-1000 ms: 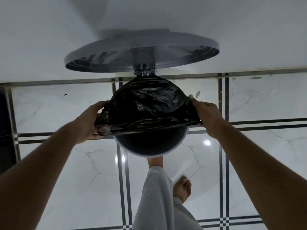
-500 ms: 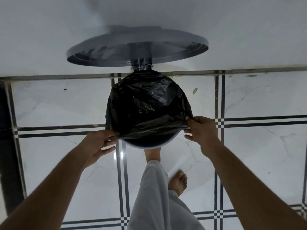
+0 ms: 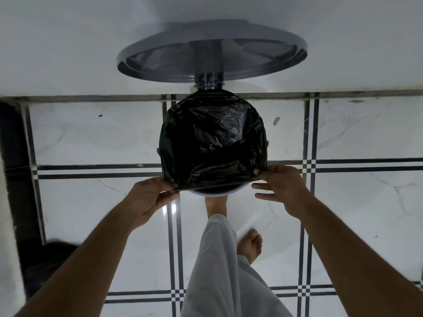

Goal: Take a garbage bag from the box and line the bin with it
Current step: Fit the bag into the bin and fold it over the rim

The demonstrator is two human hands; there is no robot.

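Observation:
A black garbage bag (image 3: 212, 143) is stretched over the mouth of a round grey pedal bin, whose near rim (image 3: 217, 193) shows as a pale sliver below the bag's edge. The bin's round lid (image 3: 160, 65) stands raised against the white wall. My left hand (image 3: 148, 197) pinches the bag's near edge at the lower left of the rim. My right hand (image 3: 279, 186) pinches the same edge at the lower right, with the other fingers spread. The box of bags is not in view.
The floor is glossy white marble tile with dark stripe lines (image 3: 91, 170). My foot (image 3: 216, 203) rests at the bin's base, hidden partly by my pale trouser leg (image 3: 219, 271); my other bare foot (image 3: 250, 245) stands behind. A dark edge (image 3: 13, 156) runs along the left.
Both hands have slid from the sides of the rim to its near edge, drawing the bag's edge toward me over more of the bin's mouth. The view has shifted slightly.

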